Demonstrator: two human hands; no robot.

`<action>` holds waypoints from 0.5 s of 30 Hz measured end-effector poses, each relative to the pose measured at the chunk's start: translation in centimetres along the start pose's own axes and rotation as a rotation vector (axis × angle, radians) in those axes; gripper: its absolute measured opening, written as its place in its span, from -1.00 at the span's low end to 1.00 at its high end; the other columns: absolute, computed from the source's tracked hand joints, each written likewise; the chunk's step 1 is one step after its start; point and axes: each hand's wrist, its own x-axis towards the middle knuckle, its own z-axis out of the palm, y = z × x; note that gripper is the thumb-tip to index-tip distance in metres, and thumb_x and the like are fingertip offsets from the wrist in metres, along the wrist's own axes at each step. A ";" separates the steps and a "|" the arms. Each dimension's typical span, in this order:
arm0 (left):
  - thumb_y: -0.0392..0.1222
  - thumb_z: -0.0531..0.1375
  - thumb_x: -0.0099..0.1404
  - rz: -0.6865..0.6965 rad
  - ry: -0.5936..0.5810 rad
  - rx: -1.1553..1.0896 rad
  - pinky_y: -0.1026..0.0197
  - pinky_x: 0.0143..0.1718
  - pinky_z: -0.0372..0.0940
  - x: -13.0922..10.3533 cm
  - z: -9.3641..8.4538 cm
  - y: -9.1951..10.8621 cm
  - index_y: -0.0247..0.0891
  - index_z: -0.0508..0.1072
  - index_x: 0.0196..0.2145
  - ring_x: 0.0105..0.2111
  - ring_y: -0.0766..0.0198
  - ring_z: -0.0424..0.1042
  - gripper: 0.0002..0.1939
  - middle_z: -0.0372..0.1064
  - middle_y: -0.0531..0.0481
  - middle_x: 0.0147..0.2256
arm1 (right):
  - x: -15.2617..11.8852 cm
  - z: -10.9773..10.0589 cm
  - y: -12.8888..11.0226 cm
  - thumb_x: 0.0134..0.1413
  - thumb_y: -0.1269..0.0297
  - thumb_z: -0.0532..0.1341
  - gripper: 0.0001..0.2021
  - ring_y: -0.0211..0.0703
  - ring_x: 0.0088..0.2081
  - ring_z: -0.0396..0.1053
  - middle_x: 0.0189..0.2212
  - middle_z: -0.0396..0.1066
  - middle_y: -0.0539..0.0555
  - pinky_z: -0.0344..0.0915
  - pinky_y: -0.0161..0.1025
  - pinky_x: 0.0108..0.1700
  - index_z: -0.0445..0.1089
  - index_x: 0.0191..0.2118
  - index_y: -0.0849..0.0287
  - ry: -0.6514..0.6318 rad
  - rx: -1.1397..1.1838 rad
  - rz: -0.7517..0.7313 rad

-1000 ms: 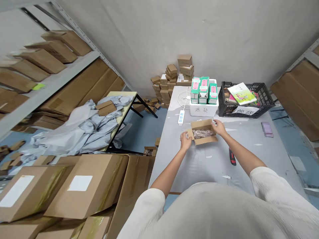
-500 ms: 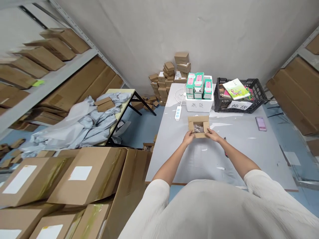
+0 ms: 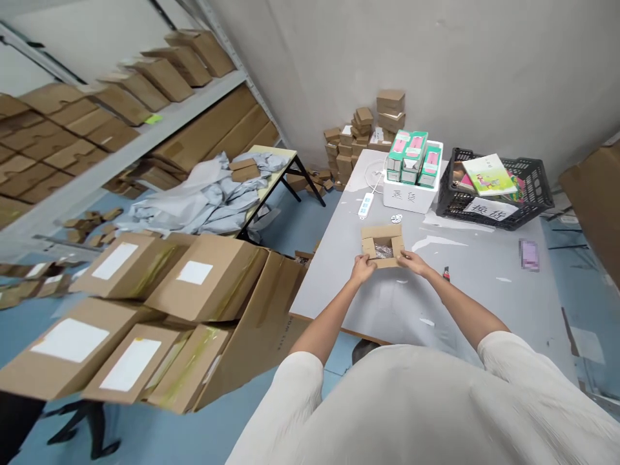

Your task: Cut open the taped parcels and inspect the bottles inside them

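Note:
A small brown cardboard box (image 3: pixel 386 263) is between my hands above the grey table (image 3: pixel 339 278), its flaps open. Something in clear, crinkled plastic wrap (image 3: pixel 383 251) lies inside; what it holds I cannot make out. My left hand (image 3: pixel 363 268) is closed on the box's near left corner, and my right hand (image 3: pixel 413 263) grips its near right corner. To the right of my right hand, partly behind the forearm, is a red and black cutter knife (image 3: pixel 446 274). A small white round piece (image 3: pixel 396 219) lies just beyond the box.
At the back stand a white foam box (image 3: pixel 407 196) with green and pink cartons, and a black crate (image 3: pixel 494 213) with a booklet. A power strip (image 3: pixel 366 205) lies left, a blurred purple object (image 3: pixel 529 255) right. Large cartons (image 3: pixel 208 284) are stacked at my left.
The view has swung left, showing more shelves, floor and a person's legs at lower left. The box has come slightly left and nearer, uncovering the white round piece. Both hands keep their grip.

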 end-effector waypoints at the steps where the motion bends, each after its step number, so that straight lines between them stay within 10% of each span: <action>1: -0.09 0.28 0.20 -0.023 0.010 0.000 0.12 0.30 0.25 -0.4 -0.6 -0.5 -0.25 0.54 0.08 0.30 -0.09 0.39 -0.50 0.34 -0.28 0.31 | 0.1 0.8 -0.5 0.12 -0.13 0.44 -0.22 0.25 0.41 0.34 0.41 0.36 0.23 0.17 0.16 0.50 0.45 0.38 0.15 -0.007 -0.005 -0.002; 15: -0.14 0.23 0.34 -0.104 0.174 0.032 0.07 0.40 0.22 0.0 -15.6 -7.8 -0.28 0.43 0.32 0.35 -0.09 0.36 -0.39 0.23 -0.33 0.39 | 5.7 15.7 -11.4 0.12 -0.13 0.42 -0.30 0.32 0.33 0.41 0.28 0.50 0.22 0.24 0.23 0.44 0.53 0.29 0.14 -0.092 -0.094 -0.179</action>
